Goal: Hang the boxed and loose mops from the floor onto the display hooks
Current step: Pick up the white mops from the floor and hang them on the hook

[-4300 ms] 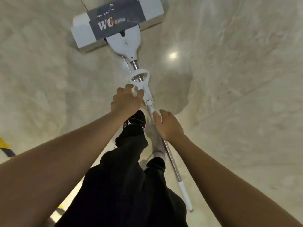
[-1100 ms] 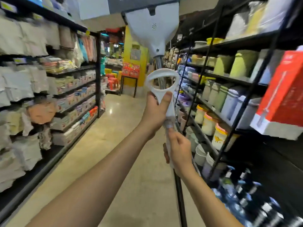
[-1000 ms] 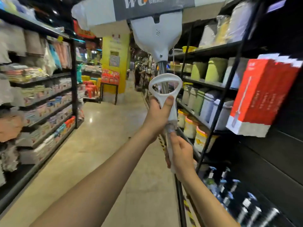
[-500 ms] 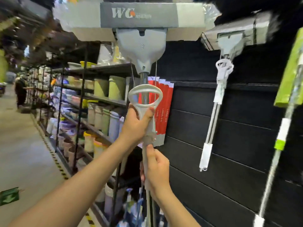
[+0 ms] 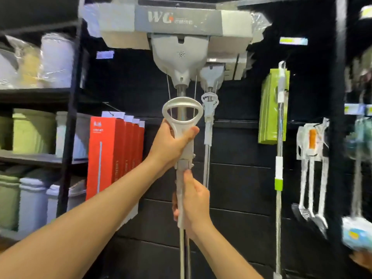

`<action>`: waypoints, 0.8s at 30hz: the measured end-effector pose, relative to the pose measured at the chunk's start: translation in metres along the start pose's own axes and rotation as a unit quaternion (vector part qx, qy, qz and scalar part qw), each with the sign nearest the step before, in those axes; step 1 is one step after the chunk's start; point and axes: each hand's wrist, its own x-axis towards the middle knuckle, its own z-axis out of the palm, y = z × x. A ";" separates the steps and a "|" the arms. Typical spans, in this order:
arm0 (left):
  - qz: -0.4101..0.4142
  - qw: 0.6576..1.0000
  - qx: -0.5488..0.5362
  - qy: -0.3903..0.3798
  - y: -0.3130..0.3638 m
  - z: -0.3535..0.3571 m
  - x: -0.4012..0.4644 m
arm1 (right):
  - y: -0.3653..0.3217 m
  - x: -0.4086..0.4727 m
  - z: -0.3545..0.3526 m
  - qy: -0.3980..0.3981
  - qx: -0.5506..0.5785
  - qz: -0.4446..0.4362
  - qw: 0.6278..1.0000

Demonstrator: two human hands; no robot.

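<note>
Raised from the floor and turned from the aisle to face the black display wall [image 5: 231,178], the loose mop [image 5: 182,57] now stands head-up before an already hung mop [image 5: 210,77], left hand [image 5: 171,146] fingers wrapped below its loop handle, right hand [image 5: 196,202] fingers gripping the pole, ready for hooking.

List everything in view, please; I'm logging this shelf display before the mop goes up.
Held mop: one, grey-white, head up, centre.
Hung mop: one, white, on black wall behind held mop.
Green mop: one, green and silver, hung right of centre.
Red boxes: about four, red, hung left of centre.
Bins: several, green and white, left shelves.
Utensils: one bagged set, far right.
Left hand: grips mop's ring handle.
Right hand: grips pole below.
</note>
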 end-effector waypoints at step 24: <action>0.136 0.987 -0.028 -0.083 -0.058 0.107 0.258 | -0.071 0.262 -0.038 0.080 -0.061 -0.101 0.990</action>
